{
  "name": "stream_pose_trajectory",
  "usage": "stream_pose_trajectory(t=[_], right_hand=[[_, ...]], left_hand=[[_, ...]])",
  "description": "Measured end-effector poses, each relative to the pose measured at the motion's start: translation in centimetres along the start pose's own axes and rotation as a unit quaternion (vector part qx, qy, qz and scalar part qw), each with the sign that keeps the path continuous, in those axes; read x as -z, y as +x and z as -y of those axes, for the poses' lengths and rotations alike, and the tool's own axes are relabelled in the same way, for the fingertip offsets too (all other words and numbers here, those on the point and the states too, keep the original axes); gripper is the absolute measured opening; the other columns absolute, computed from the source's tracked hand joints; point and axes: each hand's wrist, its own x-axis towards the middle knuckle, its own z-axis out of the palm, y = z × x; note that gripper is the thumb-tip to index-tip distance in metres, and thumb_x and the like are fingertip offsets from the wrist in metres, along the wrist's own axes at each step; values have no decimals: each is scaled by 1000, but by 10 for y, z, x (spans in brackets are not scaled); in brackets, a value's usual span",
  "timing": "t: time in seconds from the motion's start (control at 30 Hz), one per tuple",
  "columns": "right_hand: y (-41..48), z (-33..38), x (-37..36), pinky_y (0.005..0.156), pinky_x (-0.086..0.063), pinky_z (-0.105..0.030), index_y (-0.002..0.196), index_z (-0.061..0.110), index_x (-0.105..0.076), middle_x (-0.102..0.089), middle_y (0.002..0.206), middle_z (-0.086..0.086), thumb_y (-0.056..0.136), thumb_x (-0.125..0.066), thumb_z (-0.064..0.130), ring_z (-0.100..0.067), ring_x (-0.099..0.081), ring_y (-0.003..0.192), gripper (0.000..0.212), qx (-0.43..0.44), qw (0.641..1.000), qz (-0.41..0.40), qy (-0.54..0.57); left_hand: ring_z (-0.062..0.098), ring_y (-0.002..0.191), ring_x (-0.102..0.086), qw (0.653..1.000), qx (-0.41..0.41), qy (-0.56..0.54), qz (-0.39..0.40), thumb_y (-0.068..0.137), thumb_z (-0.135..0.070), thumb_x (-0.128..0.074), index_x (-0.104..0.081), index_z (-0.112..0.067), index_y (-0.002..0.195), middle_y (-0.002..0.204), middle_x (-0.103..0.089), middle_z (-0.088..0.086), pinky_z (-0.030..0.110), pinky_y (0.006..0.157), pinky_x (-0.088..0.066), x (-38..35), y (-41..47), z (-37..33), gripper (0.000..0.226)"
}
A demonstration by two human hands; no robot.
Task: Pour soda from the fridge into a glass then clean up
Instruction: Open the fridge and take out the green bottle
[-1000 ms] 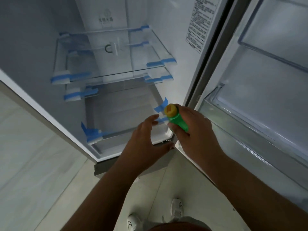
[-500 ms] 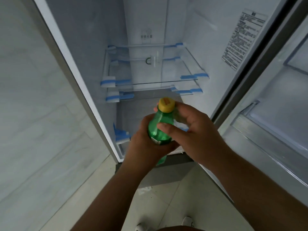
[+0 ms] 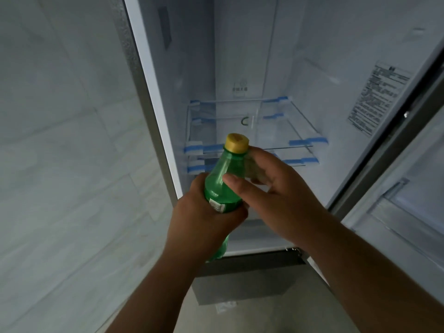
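Green bottle just in front of open fridge, near upright. Round its middle, left hand wrapped. Slack right hand: thumb on shoulder, fingers near-straight behind neck. Judgement: light, thin plastic, squashy, maybe cold-slick; hold mid-body, not cap.

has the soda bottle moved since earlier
Yes. The green soda bottle rose and shifted left; its yellow cap overlaps the front edge of the glass shelf.
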Motion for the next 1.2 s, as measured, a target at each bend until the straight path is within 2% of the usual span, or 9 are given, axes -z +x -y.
stream_pose_trajectory(t=[0.07, 0.17, 0.3, 0.37, 0.57, 0.7, 0.9, 1.03, 1.2], right_hand=[[8, 1, 6, 103, -47, -25, 132, 37, -55, -64, 125, 21, 92, -62, 45, 9, -55, 118, 41, 6, 1000, -3, -9], [25, -3, 21, 107, -45, -31, 134, 40, -56, -62, 130, 25, 94, -63, 42, 9, -53, 123, 41, 16, 1000, -10, -9], [62, -20, 40, 104, -50, -38, 129, 38, -60, -62, 129, 26, 95, -66, 37, 8, -56, 120, 35, 0, 998, -59, 27], [84, -33, 48, 104, -51, -39, 127, 37, -60, -61, 128, 26, 93, -67, 38, 6, -56, 119, 35, -24, 995, -95, 29], [146, -81, 60, 114, -38, -46, 150, 33, -37, -40, 155, 9, 90, -68, 47, -16, -41, 140, 68, -91, 986, -113, -86], [175, -113, 58, 118, -30, -51, 157, 27, -22, -26, 164, 2, 88, -71, 47, -23, -33, 146, 87, -132, 977, -115, -119], [212, -144, 64, 118, -28, -50, 160, 24, -14, -22, 166, 1, 89, -70, 49, -25, -31, 148, 94, -186, 964, -110, -156], [232, -156, 64, 117, -27, -49, 161, 24, -7, -18, 167, 1, 91, -65, 53, -27, -29, 149, 96, -198, 959, -104, -172], [250, -167, 56, 115, -26, -50, 161, 24, 3, -17, 168, 0, 91, -59, 62, -30, -32, 147, 101, -242, 944, -71, -211]], left_hand=[[-6, 76, -67, 1000, 7, -20, -13, 61, -49, -81, -57, -39, 99, 88, -70, -24, 21, 67, -54, 5, 7, -7, 46], [-1, 77, -70, 998, 26, -49, -36, 62, -51, -84, -62, -36, 103, 89, -73, -18, 30, 71, -58, 10, 21, -15, 48], [-5, 75, -66, 996, 32, -32, -80, 58, -57, -81, -59, -36, 102, 84, -71, -17, 23, 66, -52, 11, 41, -26, 53], [-6, 73, -65, 994, 41, -28, -98, 59, -54, -82, -58, -35, 99, 82, -70, -16, 23, 63, -51, 10, 51, -31, 49], [-5, 73, -66, 990, 52, -25, -127, 66, -45, -87, -60, -36, 96, 85, -68, -26, 29, 67, -54, 0, 76, -35, 42], [-2, 72, -66, 989, 62, -29, -133, 65, -45, -87, -61, -34, 97, 84, -70, -21, 31, 67, -55, -8, 87, -32, 43], [-4, 72, -66, 989, 78, -33, -120, 64, -45, -87, -61, -34, 101, 82, -71, -14, 25, 64, -52, -11, 111, -33, 47], [-12, 73, -62, 992, 76, -11, -100, 65, -46, -86, -59, -34, 103, 85, -70, -14, 10, 55, -45, -9, 122, -34, 48], [-12, 74, -62, 992, 81, -2, -98, 63, -49, -84, -59, -34, 103, 84, -69, -16, 8, 54, -42, -3, 129, -29, 50]])
